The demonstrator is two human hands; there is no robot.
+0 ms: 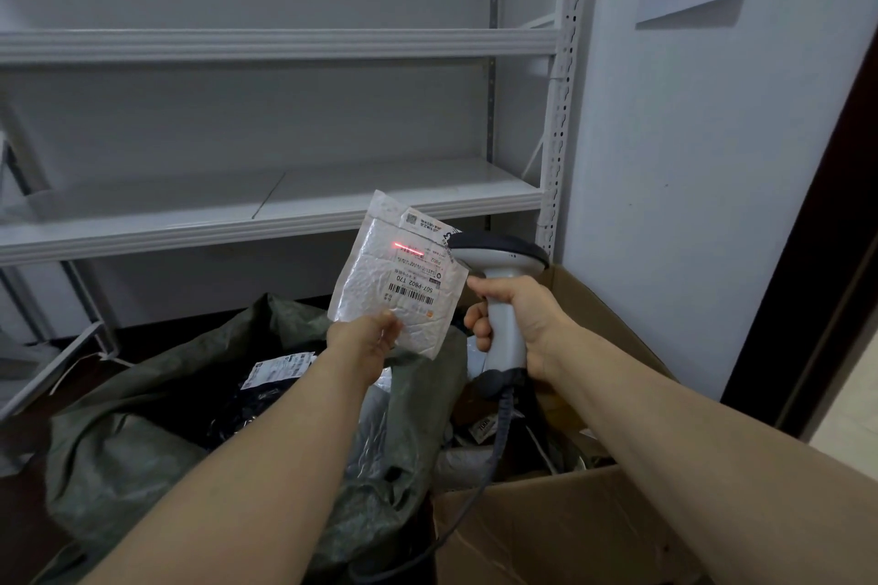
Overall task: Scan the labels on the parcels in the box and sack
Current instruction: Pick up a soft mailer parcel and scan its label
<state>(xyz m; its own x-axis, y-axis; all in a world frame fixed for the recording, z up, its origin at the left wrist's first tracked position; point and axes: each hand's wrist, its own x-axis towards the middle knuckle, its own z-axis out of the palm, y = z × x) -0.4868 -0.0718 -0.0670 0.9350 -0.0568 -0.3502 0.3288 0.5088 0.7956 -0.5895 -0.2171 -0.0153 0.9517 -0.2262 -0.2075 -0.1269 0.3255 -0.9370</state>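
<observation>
Left hand (368, 337): fingers pinch the parcel (375, 280) by its lower edge.
Right hand (518, 323): fingers clenched round the scanner (499, 261) handle.
Parcel: above the sack (142, 442), 9 o'clock from the scanner; red beam (408, 247) on label (418, 287).

Dark floor (16, 523) bears green sack (119, 456), cardboard box (546, 532).

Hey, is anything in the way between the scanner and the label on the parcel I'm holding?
Nothing visible. The scanner in the right hand faces the parcel in the left hand, red line reaching its label.
</observation>
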